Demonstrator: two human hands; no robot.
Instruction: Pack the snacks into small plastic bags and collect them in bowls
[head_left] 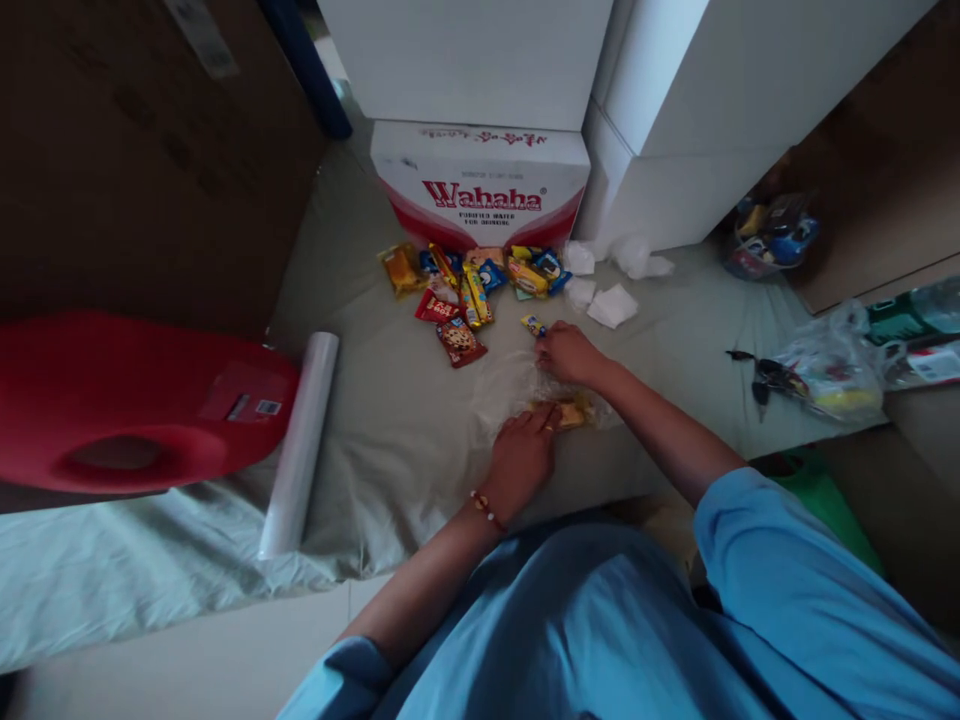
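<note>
My right hand has its fingers closed on a small yellow-and-blue wrapped candy, whose end sticks out past the fingertips. Nearer to me, my left hand lies with its fingers stretched out over a thin sheet of clear plastic. Its fingertips touch the left end of a yellowish packaged snack on that plastic. Beyond both hands sits a loose group of wrapped snacks, among them a brown cookie packet, a red packet, a yellow bar and an orange-yellow packet.
A Wahaha carton stands behind the snacks. Crumpled white tissues lie to its right. At left are a clear plastic roll and a red container. Keys, a plastic bag and a snack tub sit at right.
</note>
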